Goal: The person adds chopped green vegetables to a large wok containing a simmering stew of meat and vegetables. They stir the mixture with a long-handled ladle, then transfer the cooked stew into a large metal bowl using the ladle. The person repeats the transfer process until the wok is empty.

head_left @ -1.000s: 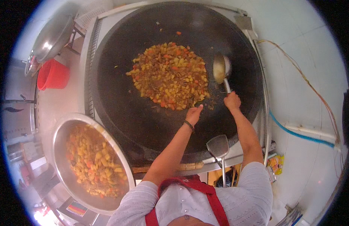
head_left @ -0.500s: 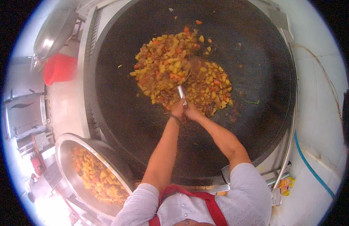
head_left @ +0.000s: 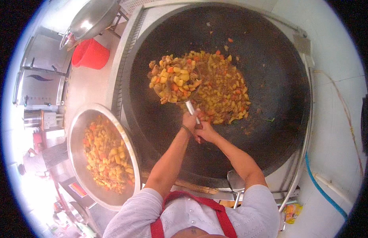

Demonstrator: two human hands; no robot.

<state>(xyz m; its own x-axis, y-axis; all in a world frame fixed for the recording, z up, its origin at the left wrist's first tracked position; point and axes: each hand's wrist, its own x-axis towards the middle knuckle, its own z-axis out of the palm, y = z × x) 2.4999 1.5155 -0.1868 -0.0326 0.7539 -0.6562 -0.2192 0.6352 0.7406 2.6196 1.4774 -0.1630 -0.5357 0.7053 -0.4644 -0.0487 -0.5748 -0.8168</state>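
My left hand [head_left: 190, 120] is closed round the metal handle of a large round scoop [head_left: 190, 107]. Lower on the same handle, my right hand [head_left: 206, 132] is closed too. Diced potato, carrot and brown pieces, likely meat, are heaped on the scoop head [head_left: 174, 77], hiding most of it. It is held over the left part of a huge black wok [head_left: 267, 91]. Behind and right of it, more of the diced stew [head_left: 227, 95] lies spread in the wok. At left, a wide metal basin [head_left: 76, 158] holds a pile of similar potato and carrot pieces.
A red bucket [head_left: 90, 54] stands on the floor at far left, below a large metal pan [head_left: 94, 18]. A flat metal blade [head_left: 235, 180] rests at the wok's near rim, by my right forearm. A blue hose [head_left: 325, 188] runs down the right side.
Both hands have lifted the loaded scoop off the stew and brought it left. In the picture, the wok has shifted right and the basin shows more fully as the view turned.
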